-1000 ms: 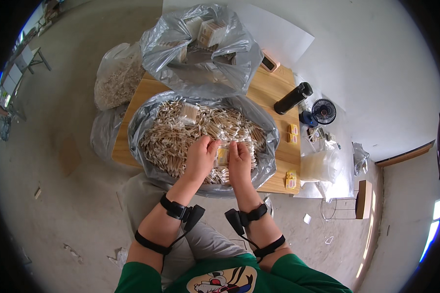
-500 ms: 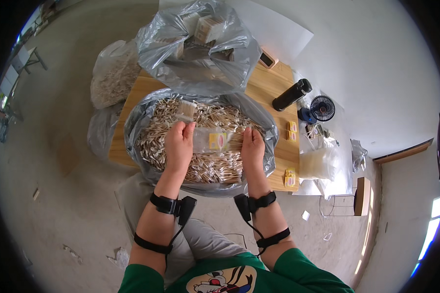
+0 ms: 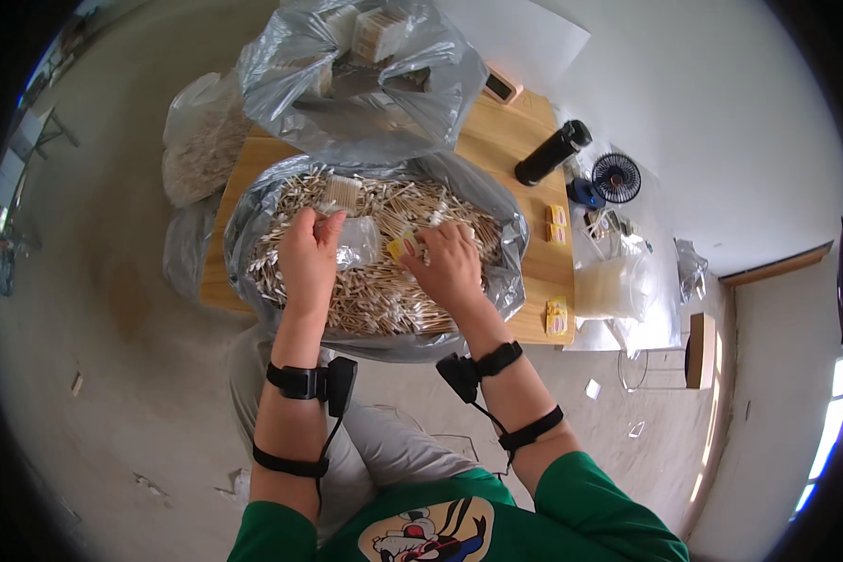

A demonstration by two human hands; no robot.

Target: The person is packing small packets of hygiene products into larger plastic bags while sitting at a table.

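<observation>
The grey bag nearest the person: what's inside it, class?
Inside the grey bag lies a heap of cotton swabs, with a bundle on top. The heap hides the bag's bottom; the left hand and right hand cover some swabs.

Looking down from the head of the person at work, the left of two side-by-side fisheye cameras faces forward over a printed green short-sleeved T-shirt [image 3: 421,539] at the lower edge. Two bare forearms [image 3: 302,326] rise from there, placing the left hand [image 3: 309,258] and right hand [image 3: 451,267] near mid-frame, above an open grey plastic bag of cotton swabs [image 3: 510,225], well within reach. The wide lens takes in the tan wood-grain table [image 3: 498,131] beyond, the dusty grey floor [image 3: 140,375] at left and the plain white wall [image 3: 721,140] at right, bending straight edges toward its dark rim.
</observation>
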